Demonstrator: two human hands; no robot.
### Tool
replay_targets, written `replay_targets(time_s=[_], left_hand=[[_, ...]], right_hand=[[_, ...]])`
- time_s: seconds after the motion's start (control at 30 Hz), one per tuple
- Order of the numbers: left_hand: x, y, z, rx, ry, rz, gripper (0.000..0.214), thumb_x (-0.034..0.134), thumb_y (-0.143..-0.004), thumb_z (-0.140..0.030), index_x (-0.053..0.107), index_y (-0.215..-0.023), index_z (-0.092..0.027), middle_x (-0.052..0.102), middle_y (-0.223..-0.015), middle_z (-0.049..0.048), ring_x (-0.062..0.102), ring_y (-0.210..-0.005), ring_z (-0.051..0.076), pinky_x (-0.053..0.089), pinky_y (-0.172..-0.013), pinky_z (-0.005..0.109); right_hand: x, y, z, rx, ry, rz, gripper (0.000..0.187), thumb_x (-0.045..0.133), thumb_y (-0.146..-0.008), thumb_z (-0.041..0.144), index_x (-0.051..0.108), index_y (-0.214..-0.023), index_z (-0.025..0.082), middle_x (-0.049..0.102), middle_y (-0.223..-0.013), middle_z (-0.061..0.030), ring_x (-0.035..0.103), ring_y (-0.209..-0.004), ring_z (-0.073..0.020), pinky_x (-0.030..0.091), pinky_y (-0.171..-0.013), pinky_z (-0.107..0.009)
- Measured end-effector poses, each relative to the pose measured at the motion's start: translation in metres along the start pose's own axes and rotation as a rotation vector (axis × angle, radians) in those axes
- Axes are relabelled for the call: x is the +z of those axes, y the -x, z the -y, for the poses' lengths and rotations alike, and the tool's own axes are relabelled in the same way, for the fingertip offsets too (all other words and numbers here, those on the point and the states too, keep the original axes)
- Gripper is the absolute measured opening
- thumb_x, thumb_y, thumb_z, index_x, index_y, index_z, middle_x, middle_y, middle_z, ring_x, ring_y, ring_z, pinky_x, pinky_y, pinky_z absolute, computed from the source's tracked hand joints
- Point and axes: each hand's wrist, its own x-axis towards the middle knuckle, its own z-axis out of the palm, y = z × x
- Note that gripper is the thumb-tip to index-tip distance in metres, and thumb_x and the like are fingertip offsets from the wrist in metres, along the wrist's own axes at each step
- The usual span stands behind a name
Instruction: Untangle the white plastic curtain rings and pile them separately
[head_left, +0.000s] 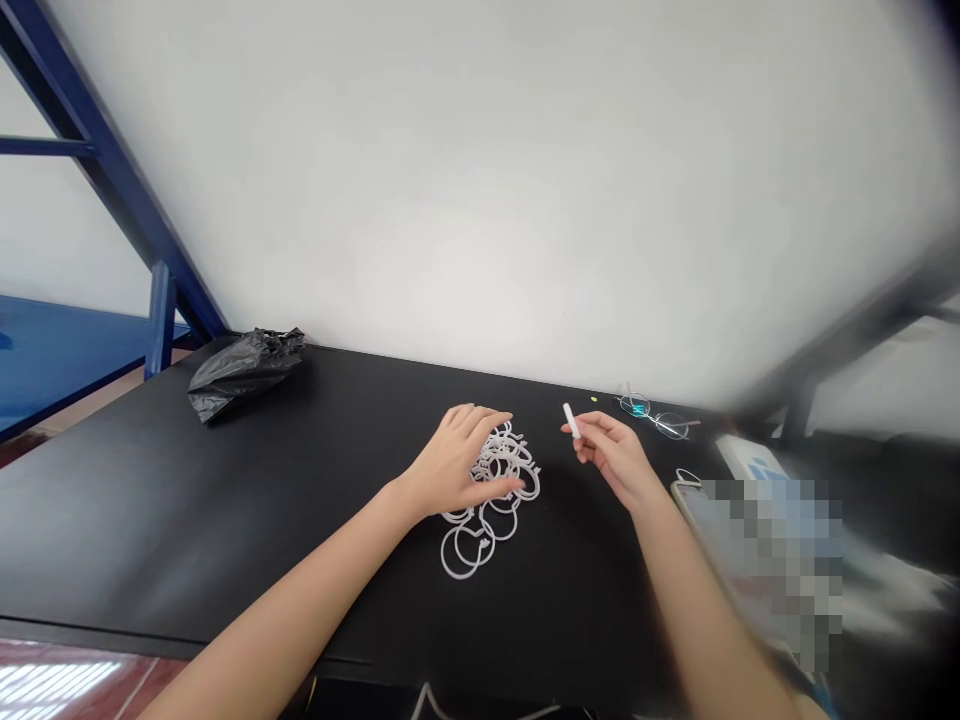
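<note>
Head view took in, at its near edge, a pale cable (426,695) below the front of the black desk (225,520), with a glossy reddish floor (150,672) at the lower left. Both bare forearms reached in over the desk. Beside the right forearm lay a phone (684,492), partly hidden by a pixelated patch, and just behind it a white box (739,455) with blue marks.

Farther in, on the middle of the desk, lay a tangled heap of thin white rings (510,462), a few of them overlapping loosely on its near side. The left hand (450,460) was at the heap's left side, its grip spread, thumb and fingers reaching around the rings; whether it touched them could not be told. To the right of the heap, and apart from it, the right hand (611,455) was raised, its grip pinching a short white piece (571,420) between thumb and fingers; the piece stood tilted, its top leaning left.

Beyond that hand, a yellow speck (594,399) lay near a pair of glasses (672,427) close to the wall. A crumpled black bag (247,370) rested at the desk's far left corner. Behind everything rose the pale wall (465,200), with a blue metal frame (127,170) slanting at the left and a blue surface (75,335) beyond it.
</note>
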Motion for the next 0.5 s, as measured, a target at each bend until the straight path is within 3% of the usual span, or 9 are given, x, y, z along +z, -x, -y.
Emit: replay_targets(time_s=[0.1, 0.2, 0.27, 0.3, 0.37, 0.43, 0.5], left_hand=[[-0.001, 0.002, -0.007, 0.015, 0.018, 0.22, 0.106, 0.068, -0.065, -0.074, 0.031, -0.147, -0.018, 0.038, -0.15, 0.0206, 0.035, -0.137, 0.038, 0.029, -0.111, 0.055], [-0.011, 0.004, -0.01, -0.021, 0.039, 0.411, 0.116, 0.074, -0.056, -0.073, 0.027, -0.15, -0.023, 0.02, -0.159, 0.0196, 0.02, -0.144, 0.044, 0.02, -0.112, 0.064], [-0.025, 0.003, -0.012, -0.065, 0.095, 0.477, 0.107, 0.08, -0.056, -0.065, 0.035, -0.145, -0.025, 0.025, -0.157, 0.0173, 0.028, -0.14, 0.043, 0.026, -0.111, 0.061], [-0.033, 0.002, -0.014, -0.093, 0.135, 0.493, 0.092, 0.082, -0.059, -0.058, 0.045, -0.137, -0.026, 0.035, -0.153, 0.0146, 0.036, -0.136, 0.038, 0.033, -0.109, 0.054], [-0.048, 0.003, -0.017, -0.177, 0.21, 0.567, 0.055, 0.08, -0.069, -0.04, 0.057, -0.116, -0.025, 0.059, -0.127, 0.0069, 0.056, -0.114, 0.027, 0.048, -0.093, 0.037], [-0.058, 0.008, -0.022, -0.235, 0.216, 0.67, 0.032, 0.07, -0.075, -0.025, 0.061, -0.106, -0.024, 0.064, -0.109, 0.0015, 0.062, -0.091, 0.019, 0.05, -0.076, 0.028], [-0.059, 0.017, -0.028, -0.233, 0.162, 0.715, 0.035, 0.061, -0.075, -0.012, 0.062, -0.107, -0.025, 0.063, -0.106, -0.0007, 0.062, -0.083, 0.015, 0.047, -0.07, 0.024]], right_hand=[[0.014, -0.003, -0.008, 0.016, -0.166, -0.127, 0.025, 0.084, -0.061, 0.034, 0.07, -0.073, 0.018, 0.072, -0.077, -0.0034, 0.052, -0.054, -0.008, 0.044, -0.048, -0.021], [0.024, -0.001, -0.011, 0.059, -0.224, -0.15, 0.024, 0.084, -0.06, 0.033, 0.071, -0.072, 0.017, 0.072, -0.076, -0.0031, 0.052, -0.053, -0.0075, 0.045, -0.048, -0.02], [0.026, 0.001, -0.011, 0.072, -0.242, -0.158, 0.023, 0.084, -0.059, 0.031, 0.071, -0.072, 0.017, 0.072, -0.076, -0.0029, 0.052, -0.053, -0.0072, 0.045, -0.047, -0.02], [0.027, 0.001, -0.011, 0.074, -0.249, -0.165, 0.022, 0.083, -0.059, 0.031, 0.071, -0.072, 0.017, 0.072, -0.076, -0.0028, 0.052, -0.053, -0.0072, 0.045, -0.047, -0.02], [0.026, 0.002, -0.01, 0.073, -0.264, -0.182, 0.021, 0.083, -0.059, 0.029, 0.071, -0.072, 0.017, 0.072, -0.076, -0.0029, 0.052, -0.053, -0.0074, 0.045, -0.047, -0.02], [0.026, 0.003, -0.01, 0.072, -0.284, -0.202, 0.019, 0.082, -0.059, 0.027, 0.071, -0.071, 0.017, 0.073, -0.077, -0.003, 0.053, -0.054, -0.0075, 0.046, -0.047, -0.019], [0.027, 0.003, -0.009, 0.074, -0.303, -0.214, 0.016, 0.08, -0.059, 0.026, 0.07, -0.069, 0.018, 0.073, -0.077, -0.0028, 0.052, -0.054, -0.0073, 0.045, -0.046, -0.019]])
